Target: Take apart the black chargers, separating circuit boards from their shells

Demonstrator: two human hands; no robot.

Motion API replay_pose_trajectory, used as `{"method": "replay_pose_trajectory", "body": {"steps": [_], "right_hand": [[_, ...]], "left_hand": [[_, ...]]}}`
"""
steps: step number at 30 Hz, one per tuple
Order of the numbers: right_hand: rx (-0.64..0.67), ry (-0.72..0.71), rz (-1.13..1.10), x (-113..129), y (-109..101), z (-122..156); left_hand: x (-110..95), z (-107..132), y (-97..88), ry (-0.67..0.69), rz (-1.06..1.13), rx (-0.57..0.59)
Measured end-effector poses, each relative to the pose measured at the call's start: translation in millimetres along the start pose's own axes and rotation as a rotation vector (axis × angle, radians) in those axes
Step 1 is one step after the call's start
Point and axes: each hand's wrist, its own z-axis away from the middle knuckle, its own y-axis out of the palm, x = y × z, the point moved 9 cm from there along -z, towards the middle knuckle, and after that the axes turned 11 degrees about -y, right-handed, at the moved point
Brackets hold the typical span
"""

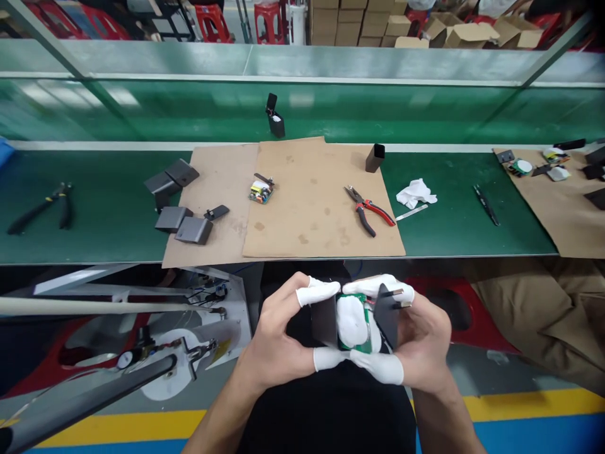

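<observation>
My left hand (pixel 278 343), white covers on its finger and thumb tips, is closed around a black plastic adapter casing (pixel 324 321). Facing it, my right hand (pixel 423 337) grips a green circuit board (pixel 353 321) by its sides; white filler covers much of the board. A black end cap (pixel 386 315) with metal plug prongs stands tilted at the board's right end, against my right fingers. The board's left edge meets the casing's mouth; how far it goes inside is hidden. Both hands are over my lap, in front of the bench, with their fingertips touching or nearly so.
Cardboard (pixel 302 214) on the green bench carries red-and-black pliers (pixel 363 208), a small circuit board (pixel 261 189), dark casings (pixel 193 229) and an upright black casing (pixel 375 158). White tissue (pixel 416 193) and black-handled pliers (pixel 42 208) lie to either side. Machinery (pixel 165 366) stands at lower left.
</observation>
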Motion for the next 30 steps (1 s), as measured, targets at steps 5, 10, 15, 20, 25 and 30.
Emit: {"method": "replay_pose_trajectory", "body": {"steps": [5,10,15,20,25,30], "right_hand": [[-0.027,-0.118,0.058,11,2,-1],[-0.002,-0.087,0.056,8,5,1],[0.043,-0.037,0.037,1,6,3],[0.107,-0.013,0.049,-2,10,4],[0.050,0.028,0.062,-4,10,11],[0.046,-0.028,0.142,-7,9,19]], "left_hand": [[-3,1,-3.6,0.014,-0.011,0.011],[-2,4,-3.6,0.013,-0.016,0.009],[-2,4,-3.9,0.023,-0.001,0.012],[5,4,0.0,0.006,0.057,0.009],[24,11,8.4,-0.119,0.244,-0.049],[39,20,13.7,-0.202,0.385,-0.108]]}}
